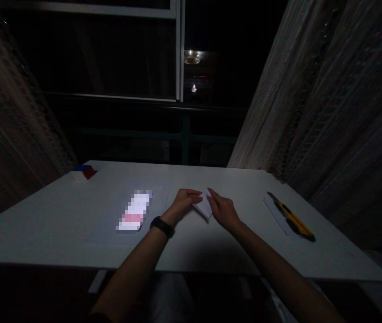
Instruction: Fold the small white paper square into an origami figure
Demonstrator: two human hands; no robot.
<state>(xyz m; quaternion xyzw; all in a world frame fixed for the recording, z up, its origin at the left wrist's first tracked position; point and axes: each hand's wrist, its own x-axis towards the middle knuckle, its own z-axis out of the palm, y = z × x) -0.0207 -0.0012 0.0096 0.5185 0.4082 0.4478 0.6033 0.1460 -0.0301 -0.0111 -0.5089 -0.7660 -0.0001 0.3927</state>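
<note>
A small piece of folded white paper [205, 207] is held between my two hands above the middle of the white table. My left hand [183, 202] grips its left edge, the thumb lying across the top. On the other side my right hand [223, 208] pinches the paper near its upper right edge. One corner of the paper points down toward me. The paper's underside and some of my fingertips are hidden. A dark watch [161, 226] is on my left wrist.
Left of my hands a lit phone [134, 211], its screen blurred, lies on a pale sheet [105, 231]. A puzzle cube [83, 172] sits at the far left corner. To the right lie a yellow and black utility knife [293, 218] and a white strip [276, 216]. Curtains flank the dark window.
</note>
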